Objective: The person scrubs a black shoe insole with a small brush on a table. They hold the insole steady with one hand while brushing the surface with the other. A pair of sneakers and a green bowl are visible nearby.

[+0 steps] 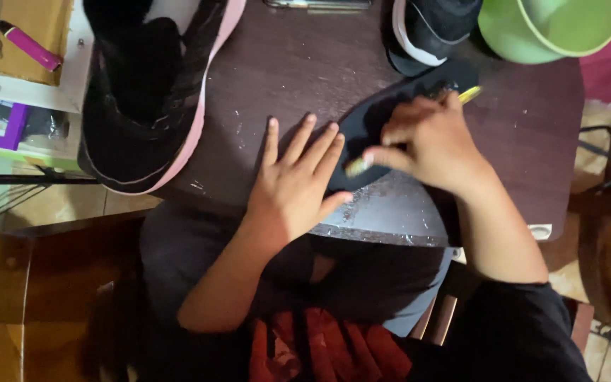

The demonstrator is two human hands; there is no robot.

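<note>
A black shoe insole (370, 120) lies flat on the dark brown table (298, 64). My left hand (295, 180) presses flat with fingers spread on the table and on the insole's near end. Over the insole's middle, my right hand (429, 141) grips a thin yellow tool (469, 94), whose ends stick out past the fingers at both sides. Whether it is a pen or a blade I cannot tell.
A black shoe with a pink sole (146, 92) lies at the left of the table. Another black shoe (433, 28) and a green bowl (549, 28) stand at the back right. A pink lighter (28, 46) rests on a side surface at the far left. White specks dot the table's front.
</note>
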